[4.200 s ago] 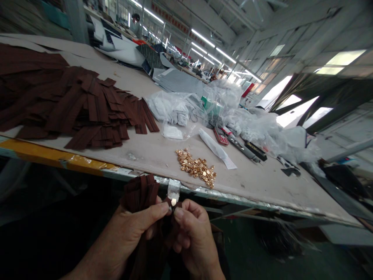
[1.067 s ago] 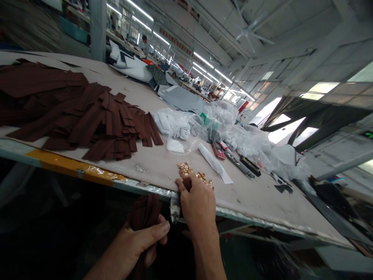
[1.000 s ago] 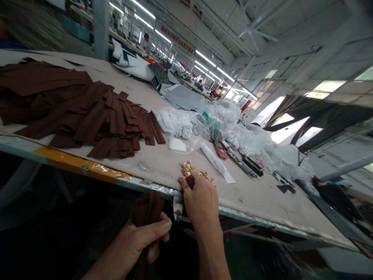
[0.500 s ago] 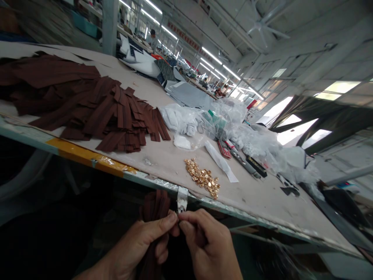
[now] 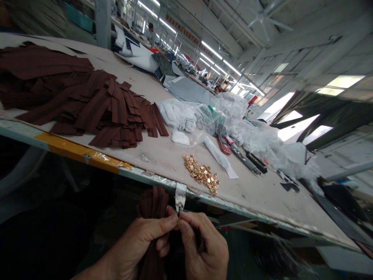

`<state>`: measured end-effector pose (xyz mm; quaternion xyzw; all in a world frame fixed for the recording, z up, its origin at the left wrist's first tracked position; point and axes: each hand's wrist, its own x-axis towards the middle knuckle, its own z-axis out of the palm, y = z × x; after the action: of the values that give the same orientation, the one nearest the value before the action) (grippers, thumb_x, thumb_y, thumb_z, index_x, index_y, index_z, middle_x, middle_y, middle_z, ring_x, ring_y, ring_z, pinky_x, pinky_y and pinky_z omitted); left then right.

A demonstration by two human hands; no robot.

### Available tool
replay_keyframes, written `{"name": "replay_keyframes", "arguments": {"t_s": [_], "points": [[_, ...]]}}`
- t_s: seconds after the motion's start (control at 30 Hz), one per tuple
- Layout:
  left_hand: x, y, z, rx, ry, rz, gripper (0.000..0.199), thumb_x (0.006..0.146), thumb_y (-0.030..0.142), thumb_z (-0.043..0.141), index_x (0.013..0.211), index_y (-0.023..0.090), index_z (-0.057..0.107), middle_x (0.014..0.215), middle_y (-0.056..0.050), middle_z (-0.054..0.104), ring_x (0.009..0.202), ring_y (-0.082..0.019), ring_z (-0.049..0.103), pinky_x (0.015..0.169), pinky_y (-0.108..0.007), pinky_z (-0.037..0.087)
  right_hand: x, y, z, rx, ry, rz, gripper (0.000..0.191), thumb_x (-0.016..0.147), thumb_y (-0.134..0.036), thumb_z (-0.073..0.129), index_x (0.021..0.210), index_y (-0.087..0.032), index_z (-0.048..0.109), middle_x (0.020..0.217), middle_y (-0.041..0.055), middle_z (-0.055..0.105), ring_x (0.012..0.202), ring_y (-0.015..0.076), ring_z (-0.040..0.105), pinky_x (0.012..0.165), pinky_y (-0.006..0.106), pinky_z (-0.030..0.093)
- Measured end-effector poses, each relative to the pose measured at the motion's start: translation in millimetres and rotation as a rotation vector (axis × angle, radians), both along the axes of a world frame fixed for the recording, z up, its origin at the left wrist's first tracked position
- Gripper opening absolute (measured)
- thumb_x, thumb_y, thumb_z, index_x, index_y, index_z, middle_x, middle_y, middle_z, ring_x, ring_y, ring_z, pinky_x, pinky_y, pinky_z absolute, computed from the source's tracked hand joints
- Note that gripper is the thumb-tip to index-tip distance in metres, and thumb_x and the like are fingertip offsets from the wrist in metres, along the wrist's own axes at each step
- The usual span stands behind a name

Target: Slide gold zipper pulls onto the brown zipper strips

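Note:
A bundle of brown zipper tapes (image 5: 153, 202) hangs in my left hand (image 5: 142, 237), whose fingers are wrapped round it below the table edge. Thumb and fingertips of my right hand (image 5: 205, 245) are pinched together, almost touching the left thumb. Whatever sits between those fingertips is too small and covered to make out. Right above them a whitish clip-like holder (image 5: 180, 194) juts down from the table edge, with a small dark piece at its lower tip. Just beyond it lies a heap of small gold-coloured metal pieces (image 5: 201, 173), which look like zipper sliders.
A large pile of brown zipper tapes (image 5: 96, 103) covers the left of the table (image 5: 262, 206). Clear plastic bags (image 5: 186, 116), a white paper strip (image 5: 220, 157), a grey-handled cutter (image 5: 244, 160) and a black box (image 5: 256, 162) lie behind the gold heap. One person (image 5: 150, 33) is far back.
Both hands stay together under the holder; my right hand has shifted slightly left and down. A dark tip now shows below the holder. The whole view has moved a little.

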<state>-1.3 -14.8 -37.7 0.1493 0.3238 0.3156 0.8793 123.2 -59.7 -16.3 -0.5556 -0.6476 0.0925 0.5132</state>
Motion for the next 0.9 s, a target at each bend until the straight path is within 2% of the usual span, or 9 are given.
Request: {"name": "replay_keyframes", "arguments": {"t_s": [0.2,0.33,0.5,0.6,0.67,0.77,0.9], "points": [[2,1,0.4,0.024,0.075,0.016,0.045,0.056,0.046,0.083,0.04,0.015,0.055,0.043,0.002,0.049,0.048,-0.009,0.04,0.052,-0.022,0.034,-2,3,-2.7,0.041,-0.003,0.022,0.027,0.086,-0.005,0.059,0.105,-0.022,0.07,0.087,0.0042,0.07,0.076,0.0132,0.068,0.067,0.02,0.053],[0,1,-2.3,0.085,0.14,0.028,0.045,0.064,0.048,0.078,0.041,0.015,0.057,0.046,0.0,0.05,0.052,-0.012,0.042,0.055,-0.024,0.036,-6,4,-3.4,0.016,0.073,0.009,0.025,0.087,-0.008,0.058,0.102,-0.023,0.07,0.085,0.0034,0.069,0.075,0.014,0.068,0.067,0.021,0.053],[0,3,7.6,0.096,0.183,0.067,0.04,0.06,0.045,0.081,0.046,0.015,0.058,0.046,0.003,0.047,0.05,-0.01,0.038,0.051,-0.022,0.034,-9,10,4.8,-0.177,0.218,-0.079,0.013,0.088,-0.021,0.06,0.094,-0.022,0.072,0.079,0.0011,0.069,0.073,0.0141,0.066,0.067,0.021,0.051],[2,3,13.7,0.128,0.226,0.136,0.029,0.057,0.038,0.084,0.063,0.016,0.066,0.048,0.005,0.052,0.048,-0.009,0.041,0.047,-0.021,0.034,-8,17,12.9,-0.316,0.285,-0.118,0.015,0.088,-0.029,0.061,0.095,-0.02,0.071,0.078,0.0018,0.069,0.073,0.0154,0.065,0.065,0.022,0.052],[3,1,11.3,0.171,0.295,0.17,0.027,0.055,0.031,0.085,0.071,0.018,0.068,0.053,0.005,0.058,0.048,-0.01,0.046,0.048,-0.02,0.038,-9,18,16.3,-0.33,0.329,-0.143,0.017,0.086,-0.031,0.062,0.094,-0.018,0.07,0.074,0.0019,0.068,0.068,0.0153,0.063,0.061,0.022,0.051],[3,-2,-0.6,0.293,0.394,0.179,0.022,0.054,0.026,0.085,0.067,0.02,0.069,0.06,0.003,0.066,0.057,-0.014,0.056,0.055,-0.023,0.046,-16,13,16.4,-0.29,0.416,-0.151,0.014,0.077,-0.03,0.068,0.084,-0.018,0.068,0.068,0.0,0.064,0.059,0.0134,0.057,0.054,0.022,0.047],[-1,-4,-8.5,0.399,0.356,0.164,0.018,0.055,0.022,0.083,0.07,0.022,0.073,0.067,0.001,0.072,0.07,-0.021,0.064,0.063,-0.025,0.052,-29,3,14.5,-0.261,0.349,-0.127,0.01,0.068,-0.023,0.074,0.072,-0.018,0.067,0.064,-0.0021,0.058,0.054,0.0112,0.049,0.049,0.022,0.038]]}}
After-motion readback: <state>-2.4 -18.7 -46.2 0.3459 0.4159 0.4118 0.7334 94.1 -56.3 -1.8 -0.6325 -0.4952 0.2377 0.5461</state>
